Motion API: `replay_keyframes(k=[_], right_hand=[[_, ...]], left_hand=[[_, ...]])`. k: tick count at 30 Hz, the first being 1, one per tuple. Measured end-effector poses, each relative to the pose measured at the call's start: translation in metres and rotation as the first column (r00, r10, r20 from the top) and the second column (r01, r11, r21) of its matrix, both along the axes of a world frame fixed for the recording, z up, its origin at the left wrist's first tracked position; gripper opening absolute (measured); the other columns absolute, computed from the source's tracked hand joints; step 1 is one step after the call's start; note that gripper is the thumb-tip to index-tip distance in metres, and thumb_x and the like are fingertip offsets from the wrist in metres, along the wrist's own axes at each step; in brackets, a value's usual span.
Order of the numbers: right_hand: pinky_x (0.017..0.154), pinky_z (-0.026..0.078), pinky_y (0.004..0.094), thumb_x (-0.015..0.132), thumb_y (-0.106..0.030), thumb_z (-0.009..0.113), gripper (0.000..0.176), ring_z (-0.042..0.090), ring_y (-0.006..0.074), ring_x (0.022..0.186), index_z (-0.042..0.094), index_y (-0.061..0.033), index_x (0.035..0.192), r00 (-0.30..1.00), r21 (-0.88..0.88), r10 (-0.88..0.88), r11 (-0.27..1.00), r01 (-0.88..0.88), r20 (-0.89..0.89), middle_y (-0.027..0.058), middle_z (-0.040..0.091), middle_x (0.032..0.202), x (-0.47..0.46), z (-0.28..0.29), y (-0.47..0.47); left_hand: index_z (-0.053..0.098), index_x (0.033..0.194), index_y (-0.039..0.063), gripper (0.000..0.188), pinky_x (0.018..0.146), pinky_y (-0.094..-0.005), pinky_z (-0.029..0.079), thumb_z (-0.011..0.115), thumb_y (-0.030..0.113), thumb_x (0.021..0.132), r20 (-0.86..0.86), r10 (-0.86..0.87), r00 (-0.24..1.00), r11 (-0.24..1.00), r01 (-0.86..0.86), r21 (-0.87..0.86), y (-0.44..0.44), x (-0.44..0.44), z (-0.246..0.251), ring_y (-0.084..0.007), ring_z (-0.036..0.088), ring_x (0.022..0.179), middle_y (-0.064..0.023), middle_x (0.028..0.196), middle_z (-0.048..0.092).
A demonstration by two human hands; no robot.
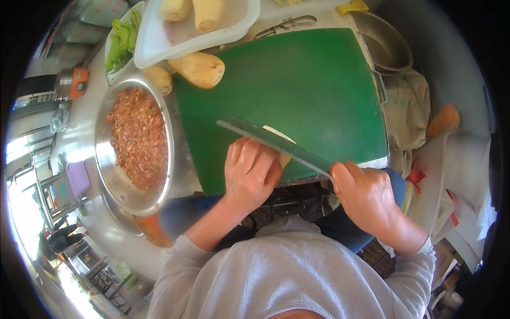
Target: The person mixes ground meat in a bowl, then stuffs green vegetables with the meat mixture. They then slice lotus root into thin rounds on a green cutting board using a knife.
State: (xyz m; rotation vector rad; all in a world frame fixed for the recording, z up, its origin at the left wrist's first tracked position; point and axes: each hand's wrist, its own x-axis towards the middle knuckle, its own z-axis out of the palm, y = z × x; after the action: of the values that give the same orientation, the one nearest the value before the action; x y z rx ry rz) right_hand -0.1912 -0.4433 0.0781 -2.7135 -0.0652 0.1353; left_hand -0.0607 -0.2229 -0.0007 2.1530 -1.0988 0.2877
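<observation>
My right hand (358,191) grips the handle of a kitchen cleaver (275,141), whose blade slants across the front of a green cutting board (310,83). My left hand (253,171) is curled against the blade's near side, fingers bent over a pale piece of lotus root (285,160) that is mostly hidden by hand and blade. Just past the blade, a thin pale slice (279,133) shows. A whole peeled lotus root (201,68) rests on the board's far left corner, with another lotus root (159,79) beside it.
Left of the board stands a steel bowl (170,167) of minced meat (137,135). A white plastic tray (195,47) holds more lotus roots; green peppers (121,40) lie on a plate behind. A peeler-like tool (285,26) lies beyond the board. A metal basin (406,60) and cloth (406,107) are right.
</observation>
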Motion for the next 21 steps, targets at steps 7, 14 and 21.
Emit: replay_keyframes(k=[7,14,21], right_hand=[[0.049,0.049,0.0394,0.082,-0.007,0.068,0.023,0.059,0.0244,0.053,0.054,-0.0050,0.101,0.999,-0.027,0.045,0.999,-0.045,-0.007,0.0073,0.050,0.071,-0.014,0.027,0.001],[0.049,0.049,0.0392,0.084,-0.008,0.068,0.020,0.059,0.0247,0.053,0.053,-0.0063,0.099,0.999,-0.038,0.039,0.999,-0.039,-0.018,0.0061,0.050,0.070,-0.015,0.029,0.003],[0.046,0.048,0.0378,0.087,-0.008,0.068,0.019,0.059,0.0235,0.051,0.051,-0.0065,0.096,0.994,-0.074,0.079,0.994,-0.085,-0.079,0.0057,0.050,0.069,-0.010,0.036,0.001]], left_hand=[[0.075,0.111,0.003,0.045,0.089,-0.0489,0.052,0.082,-0.001,0.067,0.011,-0.007,1.000,1.000,0.007,-0.025,0.003,0.000,-0.002,-0.0407,0.063,0.104,-0.0157,0.118,0.067],[0.076,0.110,0.004,0.041,0.088,-0.0479,0.052,0.082,-0.002,0.070,0.027,0.006,1.000,0.999,-0.005,-0.032,0.000,-0.001,-0.001,-0.0399,0.063,0.100,-0.0150,0.115,0.067],[0.075,0.112,0.004,0.042,0.086,-0.0473,0.052,0.082,-0.001,0.071,0.015,-0.007,1.000,1.000,0.007,-0.022,0.000,0.001,-0.001,-0.0395,0.063,0.101,-0.0145,0.116,0.067]])
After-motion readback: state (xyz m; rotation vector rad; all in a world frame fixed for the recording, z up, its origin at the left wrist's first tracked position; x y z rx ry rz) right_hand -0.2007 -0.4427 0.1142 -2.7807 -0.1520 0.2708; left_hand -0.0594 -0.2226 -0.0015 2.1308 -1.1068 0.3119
